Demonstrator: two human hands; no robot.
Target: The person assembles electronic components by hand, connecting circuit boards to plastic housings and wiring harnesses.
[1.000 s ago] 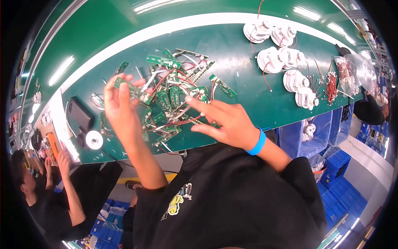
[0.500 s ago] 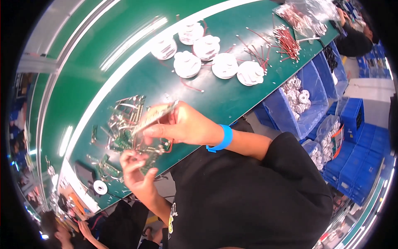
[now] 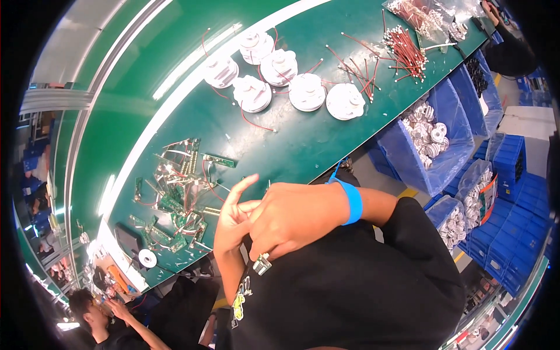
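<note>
My right hand (image 3: 294,216), with a blue band on its wrist, is closed in front of my body. The end of a green circuit board (image 3: 262,264) sticks out below its fingers. Most of that board is hidden by the hand. Against it from the left comes my left hand (image 3: 232,224), index finger stretched out and other fingers bent in. Whatever those bent fingers pinch is covered by my right hand. Just left of both hands, a loose heap of green circuit boards (image 3: 178,195) with thin wires lies on the green table (image 3: 245,154).
Several round white housings (image 3: 307,93) with red wires stand toward the far side. A bundle of red wires (image 3: 406,52) and a clear plastic bag (image 3: 429,23) lie far right. Blue bins (image 3: 434,169) with white parts stand beside the table. Another person (image 3: 99,315) sits lower left.
Both hands have moved from over the board heap to the right and toward my body, coming together. My right hand has turned, its back now up. The camera view has shifted slightly.
</note>
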